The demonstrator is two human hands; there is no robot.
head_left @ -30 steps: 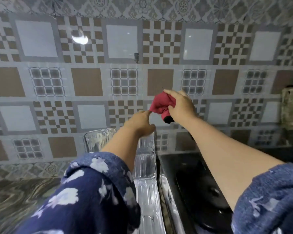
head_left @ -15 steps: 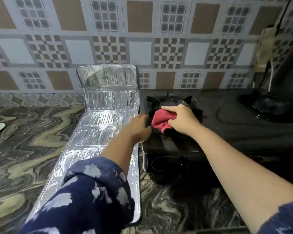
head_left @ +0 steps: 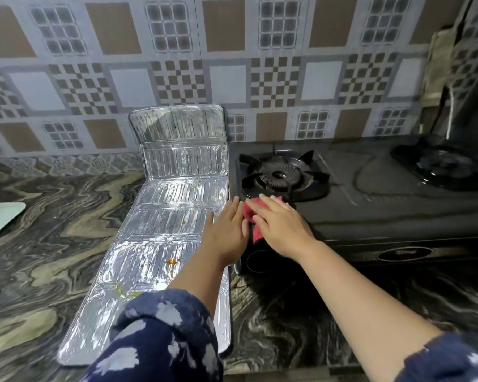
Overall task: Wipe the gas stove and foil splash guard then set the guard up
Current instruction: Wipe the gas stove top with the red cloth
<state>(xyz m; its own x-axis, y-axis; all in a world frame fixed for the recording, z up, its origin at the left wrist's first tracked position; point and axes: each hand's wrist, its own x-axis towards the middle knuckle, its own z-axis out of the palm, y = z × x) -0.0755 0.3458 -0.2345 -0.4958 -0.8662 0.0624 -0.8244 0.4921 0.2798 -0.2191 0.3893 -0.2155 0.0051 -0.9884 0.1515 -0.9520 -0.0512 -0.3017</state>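
Marbled surface (head_left: 53, 244) carries the black gas stove (head_left: 370, 216), with the foil splash guard (head_left: 160, 244) lying flat just left of it, far end bent up against the tiled wall (head_left: 232, 78). On the stove's front left corner, the right hand (head_left: 280, 226) presses a red cloth (head_left: 250, 213) with fingers extended together. The left hand (head_left: 226, 230) rests flat beside the cloth, seemingly touching it.

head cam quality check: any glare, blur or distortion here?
Head view: glare patches on the foil splash guard; the tiled wall looks soft and its lines bow from the wide-angle lens; the black gas stove is dark with little detail; the hands on the red cloth are fairly sharp.
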